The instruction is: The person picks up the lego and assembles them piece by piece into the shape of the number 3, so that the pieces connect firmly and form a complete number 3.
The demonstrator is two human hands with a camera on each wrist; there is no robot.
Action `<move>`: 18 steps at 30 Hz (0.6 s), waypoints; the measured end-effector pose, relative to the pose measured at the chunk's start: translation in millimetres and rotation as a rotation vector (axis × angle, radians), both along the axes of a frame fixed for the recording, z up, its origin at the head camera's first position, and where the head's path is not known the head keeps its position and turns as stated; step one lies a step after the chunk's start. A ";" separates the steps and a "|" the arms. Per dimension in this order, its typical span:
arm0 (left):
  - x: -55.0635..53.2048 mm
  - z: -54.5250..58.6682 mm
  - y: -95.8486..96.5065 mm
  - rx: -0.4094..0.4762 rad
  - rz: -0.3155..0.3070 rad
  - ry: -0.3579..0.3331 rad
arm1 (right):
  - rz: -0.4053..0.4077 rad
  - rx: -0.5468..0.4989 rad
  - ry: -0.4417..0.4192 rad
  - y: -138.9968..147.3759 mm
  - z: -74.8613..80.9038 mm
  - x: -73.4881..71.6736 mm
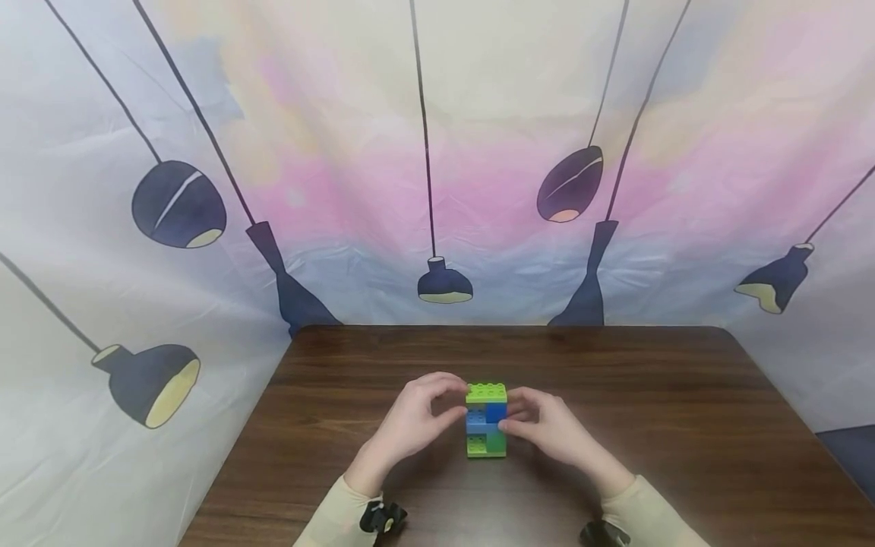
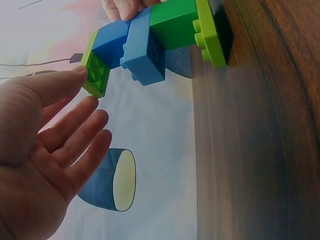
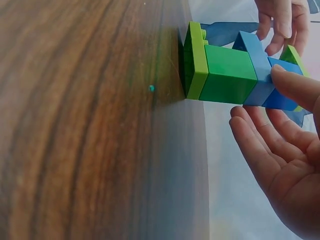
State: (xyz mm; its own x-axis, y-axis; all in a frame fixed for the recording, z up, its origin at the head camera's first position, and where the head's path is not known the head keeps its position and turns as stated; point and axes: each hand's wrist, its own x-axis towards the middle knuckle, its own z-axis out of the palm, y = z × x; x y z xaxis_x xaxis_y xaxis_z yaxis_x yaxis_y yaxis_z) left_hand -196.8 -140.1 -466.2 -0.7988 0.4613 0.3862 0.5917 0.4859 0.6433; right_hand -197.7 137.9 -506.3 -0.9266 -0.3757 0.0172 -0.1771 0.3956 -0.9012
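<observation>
A small tower of toy building bricks (image 1: 486, 427) stands upright on the brown table (image 1: 307, 425). It has a lime base plate (image 2: 212, 37), a green brick (image 3: 230, 69), a light blue brick (image 3: 255, 67), a dark blue brick (image 2: 111, 41) and a lime top plate (image 2: 96, 74). Both middle bricks sit to the right, leaving gaps on the left. My left hand (image 1: 417, 418) holds its thumb and fingertips at the tower's upper left side, fingers relaxed. From the right, my right hand (image 1: 550, 427) pinches the upper part, thumb in front and fingers partly hidden behind.
A wall cloth (image 1: 478, 182) printed with hanging lamps rises behind the table's back edge. A tiny teal speck (image 3: 152, 88) lies on the tabletop near the tower base. Dark bands (image 1: 383, 518) circle both sleeves.
</observation>
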 end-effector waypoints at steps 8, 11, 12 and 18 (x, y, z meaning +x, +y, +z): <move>0.9 -0.4 2.0 -0.004 0.036 -0.016 | -0.043 0.008 0.001 -0.6 3.2 1.1; 1.2 -1.3 3.3 -0.007 0.059 -0.020 | -0.051 0.011 0.000 -0.7 3.9 1.9; 1.3 -1.8 3.6 -0.006 0.067 -0.023 | -0.054 0.013 0.000 -0.7 4.2 2.2; 0.5 -5.5 4.6 -0.033 0.091 -0.064 | -0.074 0.012 -0.009 0.0 4.5 2.4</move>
